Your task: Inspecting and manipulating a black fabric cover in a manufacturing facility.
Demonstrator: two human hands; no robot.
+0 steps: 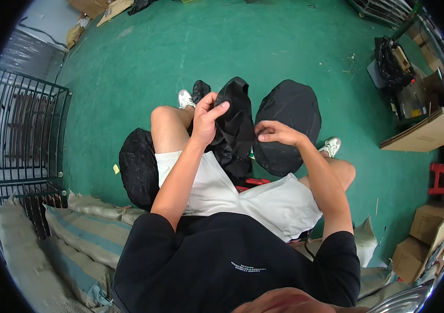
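A piece of black fabric (236, 112) hangs bunched between my knees, its upper part raised. My left hand (209, 119) is closed on its left edge, thumb on top and the fingers behind it. My right hand (279, 133) has its fingers bent and drawn together beside the fabric's right edge, over a round black fabric-covered bundle (291, 112). What those fingertips pinch is too small to make out. More black fabric (232, 160) lies under the held piece, by a red object (253, 182) at my seat.
Another black bundle (139, 168) lies left of my leg, and a small black one (201, 91) beyond my left shoe. Woven sacks (89, 235) lie behind me. A metal rack (23, 125) stands left; cardboard boxes (415, 255) and a red stool (441, 179) are right.
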